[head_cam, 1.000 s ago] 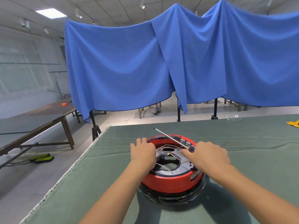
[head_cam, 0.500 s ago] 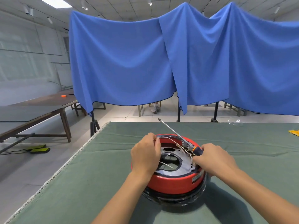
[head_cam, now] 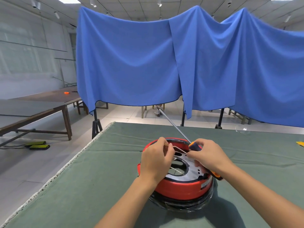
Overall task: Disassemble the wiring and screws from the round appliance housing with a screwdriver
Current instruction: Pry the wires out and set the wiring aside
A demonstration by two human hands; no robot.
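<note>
Both hands pinch one wire above the round housing; the right hand also carries the screwdriver.

The left hand (head_cam: 156, 159) has its grip clamped on the wire (head_cam: 179, 149), thumb and forefinger pinching one end. The right hand (head_cam: 209, 157) pinches the other end at its fingertips, and its curled fingers hold the screwdriver (head_cam: 193, 145) in the palm. The shaft slants up and away to the left; the orange handle end shows below the wrist. The wire is stretched between the two hands, just above the grey plate (head_cam: 189, 173). The red housing (head_cam: 181, 189) sits on a black base (head_cam: 181, 205), resting on the green surface (head_cam: 98, 186) near its left edge. Blue cloth (head_cam: 131, 63) hangs behind.
</note>
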